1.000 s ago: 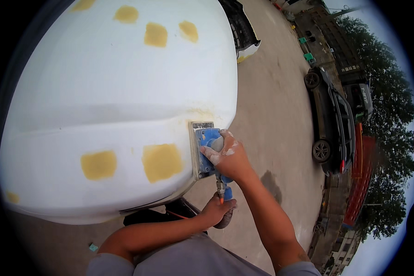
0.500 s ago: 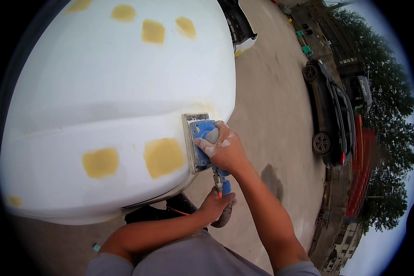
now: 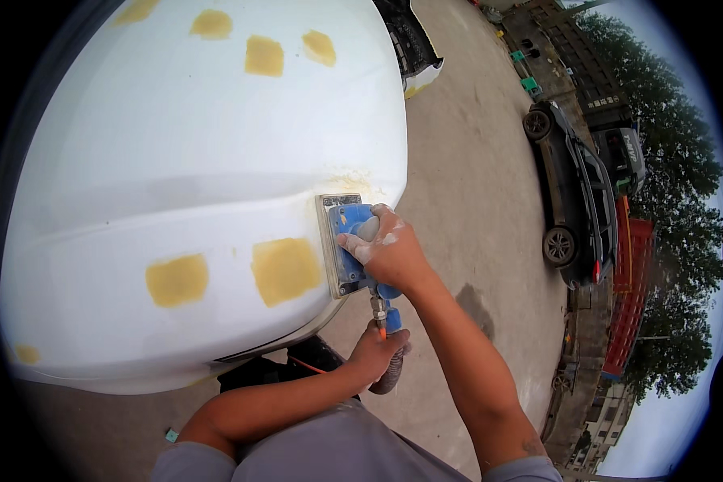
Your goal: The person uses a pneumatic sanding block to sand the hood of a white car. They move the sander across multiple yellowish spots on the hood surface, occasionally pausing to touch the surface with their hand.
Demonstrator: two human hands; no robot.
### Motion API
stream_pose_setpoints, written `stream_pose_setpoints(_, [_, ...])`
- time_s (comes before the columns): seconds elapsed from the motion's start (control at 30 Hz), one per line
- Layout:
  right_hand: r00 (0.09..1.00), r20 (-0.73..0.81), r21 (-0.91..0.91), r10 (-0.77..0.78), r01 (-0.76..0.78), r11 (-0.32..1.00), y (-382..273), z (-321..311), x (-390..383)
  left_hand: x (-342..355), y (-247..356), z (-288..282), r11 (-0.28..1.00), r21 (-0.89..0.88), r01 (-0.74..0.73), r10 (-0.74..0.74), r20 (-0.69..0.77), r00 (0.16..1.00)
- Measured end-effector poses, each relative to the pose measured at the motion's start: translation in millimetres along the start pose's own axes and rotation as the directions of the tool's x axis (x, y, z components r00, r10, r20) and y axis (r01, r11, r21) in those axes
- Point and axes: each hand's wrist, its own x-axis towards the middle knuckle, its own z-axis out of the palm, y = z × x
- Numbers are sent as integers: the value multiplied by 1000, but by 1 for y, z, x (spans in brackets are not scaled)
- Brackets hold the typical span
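Note:
My right hand (image 3: 395,255), dusted white, is closed over the top of a blue air sander (image 3: 347,229). The sander's rectangular pad lies against the curved edge of a white car hood (image 3: 217,136). Below it, my left hand (image 3: 376,353) is wrapped round the sander's hose (image 3: 390,377), just under a metal fitting (image 3: 379,307). A square yellow filler patch (image 3: 285,271) sits left of the pad, with another filler patch (image 3: 176,280) farther left. Yellowish dust (image 3: 353,178) lies on the hood just beyond the pad. The pad's underside is hidden.
Several more yellow patches mark the far part of the hood. A black grille piece (image 3: 406,40) stands beyond the hood. Concrete ground (image 3: 466,201) stretches to the right, where a dark car (image 3: 574,189) is parked before a red truck bed (image 3: 631,273). An orange air line (image 3: 304,365) runs below the hood.
The view has shifted slightly. The sander stays at the hood's edge in my right hand, and more yellowish dust shows beyond the pad. My left hand keeps its hold on the hose.

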Motion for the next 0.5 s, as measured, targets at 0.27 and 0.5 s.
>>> stream_pose_setpoints(0.27, [1000, 27, -39, 10, -9, 999, -2, -3, 6, 2, -1, 1, 1000, 12, -27, 26, 28, 999])
stream_pose_setpoints(0.5, [998, 62, -94, -6, 11, 996, -2, -5, 11, 0, 8, 5, 1000, -3, -10, 10, 39, 999])
